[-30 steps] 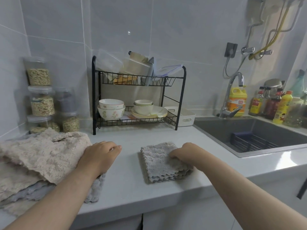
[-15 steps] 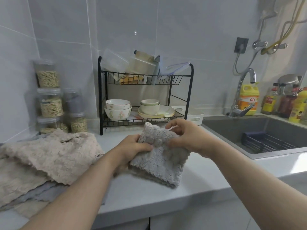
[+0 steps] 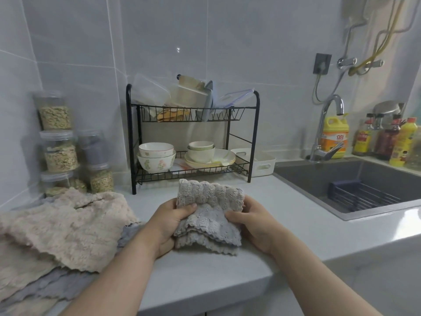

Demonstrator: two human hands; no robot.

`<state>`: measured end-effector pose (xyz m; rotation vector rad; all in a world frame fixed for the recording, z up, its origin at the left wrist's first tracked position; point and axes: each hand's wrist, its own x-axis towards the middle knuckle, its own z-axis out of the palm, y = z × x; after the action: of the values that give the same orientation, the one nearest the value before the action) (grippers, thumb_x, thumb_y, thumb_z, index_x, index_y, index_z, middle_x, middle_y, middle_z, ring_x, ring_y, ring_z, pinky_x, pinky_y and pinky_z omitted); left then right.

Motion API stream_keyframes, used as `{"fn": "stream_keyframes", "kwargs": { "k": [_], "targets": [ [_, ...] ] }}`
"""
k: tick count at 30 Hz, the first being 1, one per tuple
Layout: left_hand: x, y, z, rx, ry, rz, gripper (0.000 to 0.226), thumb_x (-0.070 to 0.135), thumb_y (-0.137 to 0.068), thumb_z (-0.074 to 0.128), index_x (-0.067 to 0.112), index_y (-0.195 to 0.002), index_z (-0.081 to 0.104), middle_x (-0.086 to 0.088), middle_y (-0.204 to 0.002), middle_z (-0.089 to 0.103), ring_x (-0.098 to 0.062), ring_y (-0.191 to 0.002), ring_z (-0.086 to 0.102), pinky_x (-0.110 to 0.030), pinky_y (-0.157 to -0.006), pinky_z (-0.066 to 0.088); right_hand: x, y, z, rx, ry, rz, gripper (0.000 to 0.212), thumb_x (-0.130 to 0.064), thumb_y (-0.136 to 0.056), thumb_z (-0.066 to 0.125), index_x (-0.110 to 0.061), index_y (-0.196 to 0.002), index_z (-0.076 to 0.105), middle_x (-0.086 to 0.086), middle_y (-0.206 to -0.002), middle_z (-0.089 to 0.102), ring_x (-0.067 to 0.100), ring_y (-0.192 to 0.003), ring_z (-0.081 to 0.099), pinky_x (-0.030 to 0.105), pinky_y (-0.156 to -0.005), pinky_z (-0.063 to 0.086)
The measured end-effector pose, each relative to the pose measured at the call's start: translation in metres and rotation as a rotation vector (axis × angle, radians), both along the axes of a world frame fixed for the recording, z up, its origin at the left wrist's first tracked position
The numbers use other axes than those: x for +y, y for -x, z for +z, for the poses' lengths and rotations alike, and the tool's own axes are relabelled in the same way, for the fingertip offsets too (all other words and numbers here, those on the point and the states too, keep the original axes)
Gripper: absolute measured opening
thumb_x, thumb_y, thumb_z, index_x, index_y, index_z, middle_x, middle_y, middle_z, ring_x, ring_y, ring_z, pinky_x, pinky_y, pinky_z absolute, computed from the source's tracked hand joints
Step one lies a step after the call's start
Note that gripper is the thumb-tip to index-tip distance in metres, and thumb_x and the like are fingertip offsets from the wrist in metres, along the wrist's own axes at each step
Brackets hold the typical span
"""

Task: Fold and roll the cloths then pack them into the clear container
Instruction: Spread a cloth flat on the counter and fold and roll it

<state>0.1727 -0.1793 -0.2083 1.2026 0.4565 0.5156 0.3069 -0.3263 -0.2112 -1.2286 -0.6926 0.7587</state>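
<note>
A folded grey cloth (image 3: 209, 215) is held just above the white counter (image 3: 296, 224), its top edge curled over towards me. My left hand (image 3: 170, 222) grips its left side and my right hand (image 3: 252, 224) grips its right side. A pile of loose beige and grey cloths (image 3: 59, 226) lies on the counter to the left. Clear plastic containers (image 3: 150, 90) and a lid sit on the top shelf of the black dish rack (image 3: 193, 135) behind the cloth.
Bowls and plates fill the rack's lower shelf. Stacked jars of grain (image 3: 59, 144) stand at the back left. A white basket (image 3: 257, 160) sits right of the rack. The sink (image 3: 355, 188), tap and several bottles are at the right.
The grey cloth lay flat on the counter under my right hand. Both hands have since lifted it and turned its top edge over. My left hand left the cloth pile.
</note>
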Motion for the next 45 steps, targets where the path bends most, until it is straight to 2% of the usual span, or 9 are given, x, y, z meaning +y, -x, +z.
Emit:
{"fn": "stream_keyframes", "kwargs": {
  "k": [10, 17, 21, 26, 29, 33, 36, 40, 45],
  "targets": [
    [-0.001, 0.001, 0.002, -0.022, -0.039, 0.031, 0.038, -0.016, -0.084, 0.046, 0.005, -0.110, 0.063, -0.025, -0.086, 0.071, -0.037, -0.075, 0.068, -0.044, -0.073, 0.055, -0.003, -0.002, 0.002, 0.062, -0.045, -0.136, 0.027, 0.014, -0.087, 0.052, 0.000, -0.107, 0.062, 0.028, -0.101, 0.068, 0.037, -0.086, 0.067, 0.057, -0.088, 0.052],
    [0.003, -0.001, 0.001, -0.027, 0.014, 0.058, 0.033, -0.015, -0.085, 0.049, 0.010, -0.101, 0.063, -0.019, -0.073, 0.071, -0.030, -0.060, 0.069, -0.036, -0.053, 0.058, -0.003, -0.004, 0.000, 0.105, -0.103, -0.126, 0.040, 0.024, -0.080, 0.044, 0.003, -0.106, 0.066, 0.031, -0.102, 0.063, 0.039, -0.092, 0.057, 0.055, -0.096, 0.043],
    [0.004, -0.001, 0.000, -0.028, -0.002, 0.102, 0.036, -0.015, -0.086, 0.042, 0.010, -0.095, 0.066, -0.019, -0.078, 0.071, -0.031, -0.066, 0.068, -0.043, -0.064, 0.058, 0.002, -0.006, -0.003, 0.138, -0.091, -0.165, 0.035, 0.024, -0.077, 0.047, 0.007, -0.099, 0.068, 0.035, -0.100, 0.064, 0.040, -0.092, 0.059, 0.058, -0.097, 0.043],
    [0.000, 0.002, 0.001, -0.077, 0.091, 0.082, 0.044, 0.022, -0.096, 0.041, 0.014, -0.059, 0.065, -0.013, -0.067, 0.064, -0.028, -0.062, 0.064, -0.037, -0.065, 0.053, 0.003, -0.012, -0.005, 0.184, -0.052, -0.169, 0.055, -0.007, -0.049, 0.050, 0.006, -0.099, 0.069, 0.028, -0.097, 0.058, 0.039, -0.089, 0.047, 0.047, -0.085, 0.034],
    [0.000, 0.000, -0.004, -0.007, -0.146, 0.074, 0.014, 0.019, -0.086, 0.069, 0.014, -0.073, 0.064, -0.010, -0.074, 0.064, -0.025, -0.076, 0.060, -0.032, -0.070, 0.048, 0.002, -0.014, -0.005, 0.226, -0.085, -0.196, 0.035, -0.025, -0.074, 0.063, -0.007, -0.103, 0.068, 0.017, -0.095, 0.063, 0.035, -0.092, 0.056, 0.044, -0.084, 0.044],
    [0.002, -0.003, -0.014, 0.052, -0.415, 0.170, 0.034, -0.001, -0.076, 0.076, 0.020, -0.098, 0.062, -0.002, -0.101, 0.051, -0.008, -0.093, 0.048, -0.030, -0.083, 0.047, 0.004, -0.011, -0.009, -0.044, -0.008, -0.206, 0.057, -0.041, -0.065, 0.080, -0.018, -0.114, 0.064, 0.008, -0.112, 0.066, 0.025, -0.106, 0.063, 0.041, -0.098, 0.049],
    [0.001, -0.003, -0.016, 0.065, -0.505, 0.204, 0.057, 0.001, -0.074, 0.079, 0.032, -0.116, 0.056, -0.004, -0.113, 0.056, -0.015, -0.110, 0.052, -0.037, -0.097, 0.048, 0.003, -0.006, -0.010, -0.282, 0.113, -0.177, 0.058, -0.028, -0.069, 0.083, -0.025, -0.122, 0.059, 0.006, -0.116, 0.063, 0.015, -0.101, 0.064, 0.028, -0.089, 0.054],
    [0.003, -0.004, -0.019, 0.092, -0.554, 0.240, 0.053, 0.003, -0.073, 0.080, 0.038, -0.106, 0.057, -0.010, -0.112, 0.061, -0.029, -0.107, 0.059, -0.043, -0.093, 0.053, 0.000, -0.002, -0.008, -0.349, 0.133, -0.124, 0.046, 0.003, -0.078, 0.074, -0.019, -0.115, 0.059, 0.008, -0.099, 0.061, 0.013, -0.077, 0.062, 0.023, -0.063, 0.054],
    [0.002, -0.003, -0.016, 0.072, -0.474, 0.258, 0.041, 0.000, -0.080, 0.074, 0.022, -0.108, 0.054, 0.003, -0.104, 0.051, -0.004, -0.091, 0.051, -0.021, -0.067, 0.042, -0.002, 0.000, -0.005, -0.259, 0.055, -0.158, 0.036, 0.013, -0.081, 0.065, -0.012, -0.106, 0.059, 0.009, -0.094, 0.057, 0.015, -0.068, 0.059, 0.026, -0.056, 0.055]
  ]
}}
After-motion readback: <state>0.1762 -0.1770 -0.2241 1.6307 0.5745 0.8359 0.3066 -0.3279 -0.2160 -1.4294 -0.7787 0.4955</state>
